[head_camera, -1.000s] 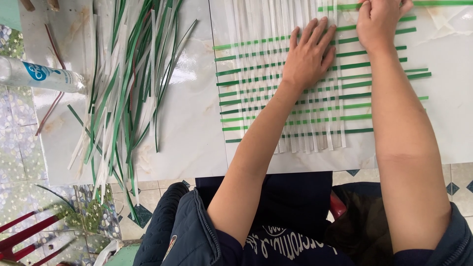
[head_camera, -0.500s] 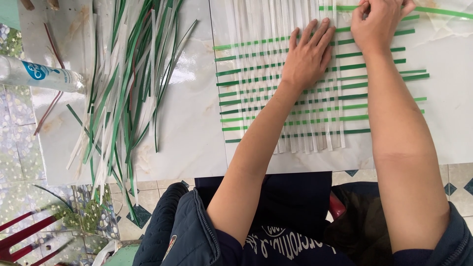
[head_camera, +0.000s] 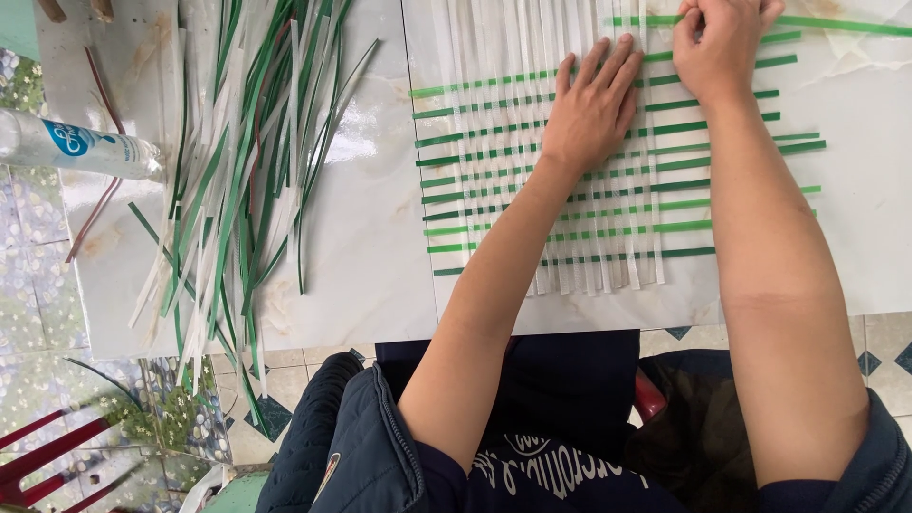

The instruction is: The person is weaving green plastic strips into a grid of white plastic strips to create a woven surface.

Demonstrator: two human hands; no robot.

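A woven mat (head_camera: 494, 180) of white upright strips crossed by green strips lies on a white marble slab (head_camera: 370, 247). My left hand (head_camera: 594, 104) lies flat on the weave, fingers spread, pressing it down. At the mat's top edge my right hand (head_camera: 722, 43) has its fingers curled on the topmost green strip (head_camera: 836, 26), which runs off to the right.
A loose pile of green and white strips (head_camera: 237, 161) lies on the slab to the left. A clear plastic bottle (head_camera: 76, 147) lies on its side at the far left. Patterned floor tiles and a red chair leg (head_camera: 38, 446) show below.
Both hands stay almost where they were. The right hand's fingers have shifted slightly on the top green strip.
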